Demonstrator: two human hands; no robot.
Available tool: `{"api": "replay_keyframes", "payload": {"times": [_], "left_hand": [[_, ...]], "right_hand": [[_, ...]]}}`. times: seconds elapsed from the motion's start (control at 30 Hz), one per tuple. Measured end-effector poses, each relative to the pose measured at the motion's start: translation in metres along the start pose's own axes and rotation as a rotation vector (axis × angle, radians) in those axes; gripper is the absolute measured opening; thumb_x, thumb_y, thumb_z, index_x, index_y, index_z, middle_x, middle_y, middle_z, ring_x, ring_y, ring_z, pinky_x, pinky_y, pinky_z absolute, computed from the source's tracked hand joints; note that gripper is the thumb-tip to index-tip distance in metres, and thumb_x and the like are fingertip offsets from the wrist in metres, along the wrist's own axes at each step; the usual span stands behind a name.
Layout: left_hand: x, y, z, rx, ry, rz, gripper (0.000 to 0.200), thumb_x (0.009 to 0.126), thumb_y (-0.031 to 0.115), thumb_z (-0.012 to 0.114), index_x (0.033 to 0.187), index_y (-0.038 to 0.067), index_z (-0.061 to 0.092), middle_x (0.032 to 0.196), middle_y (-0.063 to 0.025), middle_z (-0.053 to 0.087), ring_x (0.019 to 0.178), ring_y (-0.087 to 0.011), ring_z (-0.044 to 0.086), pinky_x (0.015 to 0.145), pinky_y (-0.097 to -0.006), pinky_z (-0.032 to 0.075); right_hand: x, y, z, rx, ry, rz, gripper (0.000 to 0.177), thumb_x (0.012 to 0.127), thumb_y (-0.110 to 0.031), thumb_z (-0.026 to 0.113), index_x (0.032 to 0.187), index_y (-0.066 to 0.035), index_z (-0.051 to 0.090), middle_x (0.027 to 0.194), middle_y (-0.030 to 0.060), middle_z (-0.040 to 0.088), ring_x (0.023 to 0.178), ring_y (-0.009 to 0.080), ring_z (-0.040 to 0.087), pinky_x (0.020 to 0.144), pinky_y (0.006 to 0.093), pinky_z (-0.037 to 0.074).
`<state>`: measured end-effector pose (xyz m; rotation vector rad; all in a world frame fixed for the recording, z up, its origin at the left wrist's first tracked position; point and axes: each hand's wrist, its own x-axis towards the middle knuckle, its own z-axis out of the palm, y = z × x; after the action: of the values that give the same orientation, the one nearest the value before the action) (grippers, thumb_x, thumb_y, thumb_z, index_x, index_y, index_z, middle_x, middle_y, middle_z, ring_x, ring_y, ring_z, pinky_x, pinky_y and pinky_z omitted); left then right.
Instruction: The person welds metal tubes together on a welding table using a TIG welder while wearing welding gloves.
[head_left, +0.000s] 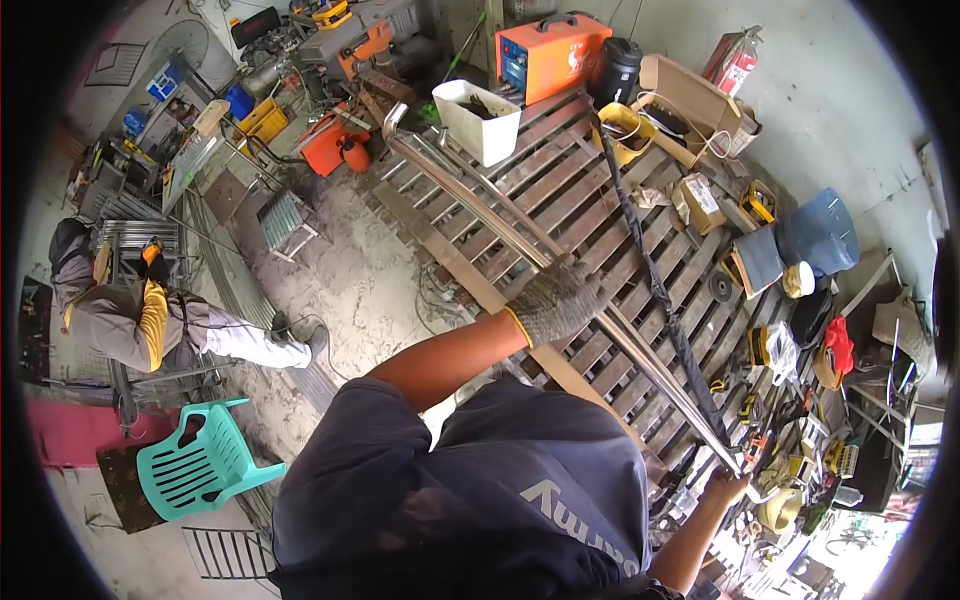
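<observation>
"Where's the pipe (652,365)?"
"Over the table (440,247), eleven to four o'clock. Left hand (555,303) grasps it; right hand (727,488), can't tell."
"Risk?"
"A careless swing could topple the twelve-o'clock bin (482,130)."

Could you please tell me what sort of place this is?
Probably a metalworking shop: long metal pipes extend over a slatted table, with a boxy orange machine, perhaps a welder, beyond it.
</observation>
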<state>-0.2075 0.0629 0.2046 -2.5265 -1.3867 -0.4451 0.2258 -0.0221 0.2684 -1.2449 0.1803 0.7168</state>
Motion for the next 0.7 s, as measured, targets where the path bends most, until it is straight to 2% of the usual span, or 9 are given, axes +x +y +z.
{"api": "replay_keyframes", "payload": {"times": [0.03,0.07,0.1,0.2,0.5,0.6,0.63,0.67,0.7], "left_hand": [[0.007,0.004,-0.009,-0.002,-0.032,0.019,0.022,0.099,0.025,0.062,0.111,0.011,0.074,0.108,-0.0118,0.073,0.106,-0.0332,0.07,0.105,-0.0552,0.053],[0.014,0.009,-0.016,-0.005,-0.063,0.038,0.022,0.1,0.025,0.062,0.111,0.011,0.074,0.107,-0.0113,0.073,0.105,-0.0327,0.07,0.105,-0.0553,0.053],[0.018,0.014,-0.021,0.024,0.021,0.042,0.022,0.099,0.025,0.063,0.111,0.012,0.074,0.105,-0.0103,0.073,0.105,-0.0304,0.07,0.103,-0.0528,0.053],[0.036,0.023,-0.022,0.032,0.003,0.069,0.021,0.099,0.025,0.063,0.111,0.012,0.075,0.102,-0.0089,0.073,0.102,-0.0291,0.07,0.099,-0.0514,0.053],[0.067,0.032,-0.03,0.045,0.099,0.129,0.015,0.097,0.022,0.065,0.099,0.013,0.076,0.096,-0.0093,0.073,0.093,-0.0295,0.07,0.09,-0.0512,0.051],[0.069,0.034,-0.029,0.052,0.108,0.127,0.014,0.095,0.021,0.066,0.097,0.012,0.076,0.094,-0.0092,0.072,0.093,-0.0294,0.07,0.089,-0.051,0.051],[0.069,0.035,-0.029,0.05,0.106,0.124,0.014,0.095,0.021,0.065,0.097,0.012,0.076,0.094,-0.009,0.072,0.094,-0.0294,0.07,0.089,-0.0508,0.051],[0.067,0.035,-0.024,0.061,0.127,0.111,0.014,0.095,0.02,0.065,0.098,0.012,0.076,0.093,-0.0087,0.072,0.094,-0.0294,0.07,0.09,-0.0506,0.051],[0.066,0.034,-0.02,0.072,0.149,0.098,0.014,0.095,0.02,0.065,0.098,0.012,0.076,0.093,-0.0084,0.072,0.094,-0.0294,0.07,0.09,-0.0504,0.051]], "right_hand": [[0.14,-0.005,-0.071,0.011,-0.005,-0.002,0.043,0.118,-0.046,0.051,0.129,-0.009,0.069,0.086,0.0071,0.071,0.062,0.015,0.059,0.052,0.0281,0.049],[0.239,0.013,-0.124,-0.059,-0.012,0.019,0.051,0.119,-0.044,0.047,0.139,-0.001,0.066,0.101,0.0143,0.076,0.08,0.0237,0.073,0.066,0.0356,0.064],[0.259,0.002,-0.127,0.023,-0.103,0.063,0.059,0.119,-0.044,0.044,0.146,0.005,0.061,0.121,0.0212,0.076,0.103,0.0358,0.078,0.088,0.0525,0.07],[0.264,-0.017,-0.134,-0.06,-0.117,-0.004,0.056,0.118,-0.04,0.045,0.145,0.007,0.061,0.131,0.026,0.073,0.112,0.0429,0.077,0.102,0.0621,0.065],[0.22,-0.051,-0.098,0.133,-0.264,-0.098,0.047,0.116,-0.034,0.048,0.128,0.008,0.064,0.113,0.0269,0.076,0.09,0.039,0.076,0.085,0.0519,0.067],[0.22,-0.076,-0.084,0.366,-0.114,0.106,0.037,0.11,-0.024,0.051,0.123,0.009,0.064,0.113,0.0284,0.072,0.087,0.0435,0.072,0.089,0.0558,0.064],[0.227,-0.08,-0.083,0.495,-0.149,0.131,0.036,0.107,-0.022,0.055,0.121,0.011,0.06,0.084,0.0164,0.064,0.069,0.0341,0.062,0.088,0.0495,0.061],[0.254,-0.081,-0.095,0.525,-0.306,0.128,0.025,0.107,-0.022,0.056,0.104,0.003,0.056,0.077,0.0129,0.059,0.065,0.0306,0.058,0.08,0.0458,0.057],[0.251,-0.079,-0.097,0.554,-0.463,0.125,0.027,0.107,-0.022,0.057,0.087,-0.004,0.052,0.069,0.0093,0.054,0.062,0.0271,0.054,0.073,0.0421,0.053]]}}
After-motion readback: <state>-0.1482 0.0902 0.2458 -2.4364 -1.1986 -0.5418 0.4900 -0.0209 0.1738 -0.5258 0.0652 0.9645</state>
